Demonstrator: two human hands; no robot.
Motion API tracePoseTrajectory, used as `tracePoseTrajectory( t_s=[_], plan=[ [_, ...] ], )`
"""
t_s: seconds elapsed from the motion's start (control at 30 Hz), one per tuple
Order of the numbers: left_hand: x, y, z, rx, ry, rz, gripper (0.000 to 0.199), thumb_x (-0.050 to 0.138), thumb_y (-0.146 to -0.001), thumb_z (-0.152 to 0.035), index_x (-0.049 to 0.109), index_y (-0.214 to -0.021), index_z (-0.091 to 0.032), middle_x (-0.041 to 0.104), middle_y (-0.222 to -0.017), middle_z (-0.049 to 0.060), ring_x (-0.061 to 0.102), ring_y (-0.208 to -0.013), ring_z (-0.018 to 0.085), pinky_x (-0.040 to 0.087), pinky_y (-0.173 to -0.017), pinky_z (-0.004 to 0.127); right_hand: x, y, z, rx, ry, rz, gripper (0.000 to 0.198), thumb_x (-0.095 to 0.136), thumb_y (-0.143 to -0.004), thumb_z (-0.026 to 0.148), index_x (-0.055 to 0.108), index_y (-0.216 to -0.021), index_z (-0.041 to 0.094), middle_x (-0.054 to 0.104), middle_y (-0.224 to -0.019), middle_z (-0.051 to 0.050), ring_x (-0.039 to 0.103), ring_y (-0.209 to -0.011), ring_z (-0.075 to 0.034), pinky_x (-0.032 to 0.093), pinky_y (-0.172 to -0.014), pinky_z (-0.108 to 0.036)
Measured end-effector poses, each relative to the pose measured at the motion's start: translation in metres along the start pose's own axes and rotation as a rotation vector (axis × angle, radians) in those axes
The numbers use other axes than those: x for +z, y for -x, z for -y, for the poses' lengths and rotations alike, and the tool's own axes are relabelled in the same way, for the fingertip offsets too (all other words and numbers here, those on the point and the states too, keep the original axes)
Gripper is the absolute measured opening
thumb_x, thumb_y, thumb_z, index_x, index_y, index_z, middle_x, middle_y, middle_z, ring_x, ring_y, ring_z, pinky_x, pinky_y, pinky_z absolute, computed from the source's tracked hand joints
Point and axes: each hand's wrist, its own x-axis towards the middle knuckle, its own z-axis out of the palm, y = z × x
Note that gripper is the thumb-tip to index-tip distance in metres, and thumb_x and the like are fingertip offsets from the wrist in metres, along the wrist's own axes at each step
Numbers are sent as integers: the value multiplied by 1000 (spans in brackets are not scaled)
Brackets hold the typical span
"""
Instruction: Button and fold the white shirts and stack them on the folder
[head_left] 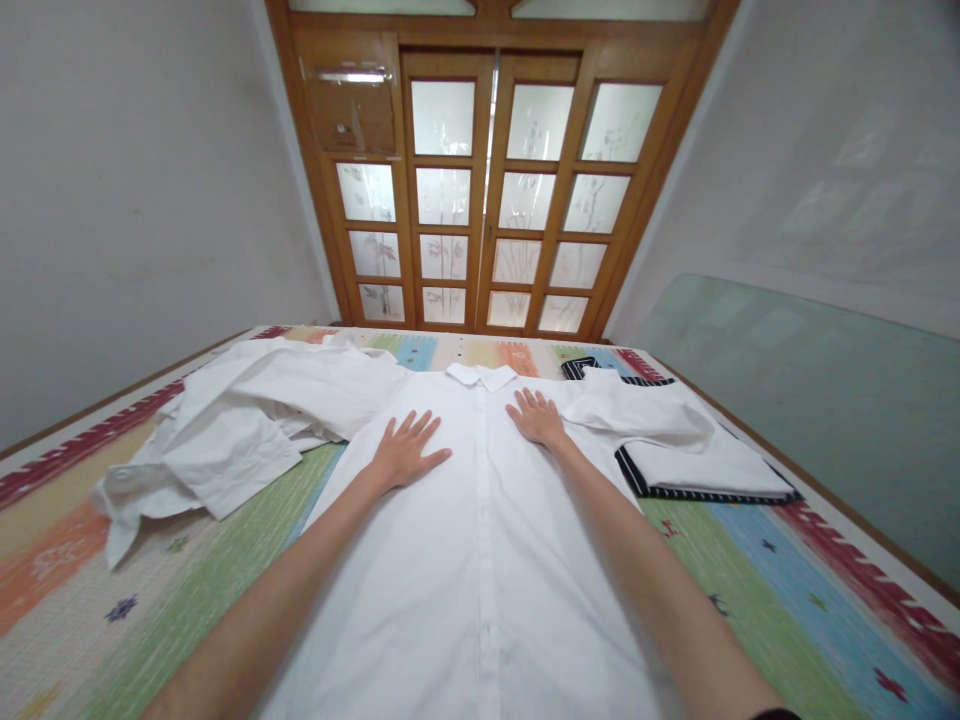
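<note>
A white button-up shirt lies spread out with its front up, its collar at the far end and its hem out of view toward me. My left hand rests flat on the left half of the chest, fingers spread. On the other side of the button placket, my right hand lies flat near the shoulder with its fingers stretched out. Neither hand grips the cloth. The right sleeve reaches over a folded white and dark striped stack.
A crumpled white garment lies at the left. Beneath everything is a multicoloured striped cover. Wooden doors with frosted panes stand beyond the far edge. White walls flank both sides, and a pale green panel leans along the right.
</note>
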Motion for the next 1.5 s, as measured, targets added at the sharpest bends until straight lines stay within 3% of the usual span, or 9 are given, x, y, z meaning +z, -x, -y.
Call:
tracePoseTrajectory(
  t_s=[0.57,0.83,1.07,1.37,1.5],
  plan=[
    [-2,-28,-7,-104,20,21,77,16,-87,-75,21,-153,-36,14,-161,1,9,-147,37,6,-112,67,-5,-7,2,46,3,15,68,11,-96,55,17,-155,21,8,-163,-2,8,-148,-26,7,-118,-46],
    [2,-13,0,-67,-18,-3,62,20,-95,-59,23,-152,-34,18,-160,2,12,-147,33,11,-114,61,-4,-4,2,43,20,4,68,10,-96,55,17,-155,22,9,-163,-3,9,-148,-25,9,-117,-45],
    [4,1,1,-73,-40,-18,64,22,-94,-63,24,-152,-35,19,-160,1,14,-147,32,11,-115,59,1,-1,2,45,30,-6,75,11,-94,63,17,-155,21,8,-163,-5,6,-148,-28,6,-116,-47],
    [4,-5,1,-101,6,3,65,19,-93,-66,23,-151,-38,17,-161,0,12,-147,33,9,-114,61,0,-6,0,52,5,13,76,12,-93,65,17,-155,22,7,-163,-4,7,-148,-28,7,-117,-48],
    [2,-13,-1,-108,2,15,66,20,-93,-64,23,-152,-34,17,-161,2,11,-147,35,9,-113,64,0,-5,0,52,2,-2,76,12,-93,65,18,-155,22,8,-163,-4,7,-148,-28,6,-117,-48]
  ],
)
